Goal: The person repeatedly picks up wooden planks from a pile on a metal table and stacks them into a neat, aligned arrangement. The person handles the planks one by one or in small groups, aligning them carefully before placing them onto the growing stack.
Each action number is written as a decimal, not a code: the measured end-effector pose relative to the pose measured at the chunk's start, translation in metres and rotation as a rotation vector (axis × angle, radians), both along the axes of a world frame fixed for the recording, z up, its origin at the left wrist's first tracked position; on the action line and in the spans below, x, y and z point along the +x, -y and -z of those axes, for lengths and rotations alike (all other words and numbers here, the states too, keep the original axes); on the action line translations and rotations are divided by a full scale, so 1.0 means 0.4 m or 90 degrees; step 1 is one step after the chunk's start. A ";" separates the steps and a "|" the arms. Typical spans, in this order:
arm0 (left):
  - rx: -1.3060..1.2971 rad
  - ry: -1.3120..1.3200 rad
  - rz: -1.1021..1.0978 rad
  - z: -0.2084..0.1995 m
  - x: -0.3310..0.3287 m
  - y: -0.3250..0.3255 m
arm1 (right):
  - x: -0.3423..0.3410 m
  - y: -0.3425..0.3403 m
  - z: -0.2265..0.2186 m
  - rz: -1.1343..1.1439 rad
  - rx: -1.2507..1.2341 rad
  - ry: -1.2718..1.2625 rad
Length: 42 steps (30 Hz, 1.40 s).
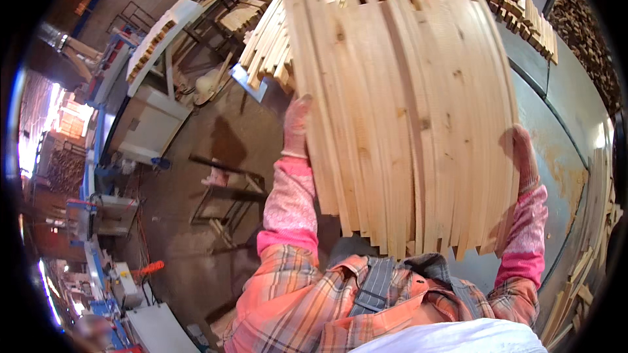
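Observation:
A wide bundle of pale wooden strips (418,124), set side by side with uneven ends, fills the middle of the head view in front of my chest. My left hand (297,125), in a pinkish glove, presses against the bundle's left edge. Against its right edge my right hand (524,157) grips in the same way, so the strips are squeezed between both palms. Part of each hand's fingers is hidden behind the wood. Pink patterned sleeve covers and plaid sleeves cover my forearms.
Behind the bundle lie stacks of wooden strips (268,46) and more piled wood (523,19). A grey metal table (556,111) stands at the right. Wooden strips lean at the far right (592,222). A metal frame (229,206) stands on the floor, with machines (140,117) along the left.

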<state>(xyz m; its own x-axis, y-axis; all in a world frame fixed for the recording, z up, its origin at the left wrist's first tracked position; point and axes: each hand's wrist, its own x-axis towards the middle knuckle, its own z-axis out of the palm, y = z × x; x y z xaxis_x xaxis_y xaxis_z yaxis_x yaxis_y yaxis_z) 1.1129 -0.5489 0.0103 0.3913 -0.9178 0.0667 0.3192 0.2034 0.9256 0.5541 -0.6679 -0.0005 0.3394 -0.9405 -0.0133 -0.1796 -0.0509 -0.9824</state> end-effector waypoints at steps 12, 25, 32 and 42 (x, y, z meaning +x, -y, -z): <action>-0.064 -0.041 -0.126 -0.102 0.731 0.449 | 0.972 0.794 -0.206 -0.218 0.014 0.109; 0.284 0.116 -0.206 0.219 1.149 0.711 | 1.453 1.011 -0.098 0.012 -0.073 -0.579; 0.292 0.684 0.015 0.040 1.035 0.659 | 1.395 0.930 -0.170 0.039 -0.165 -0.572; -0.226 1.035 -0.250 -0.256 0.495 0.489 | 0.949 0.322 -0.327 -0.063 -0.249 -0.276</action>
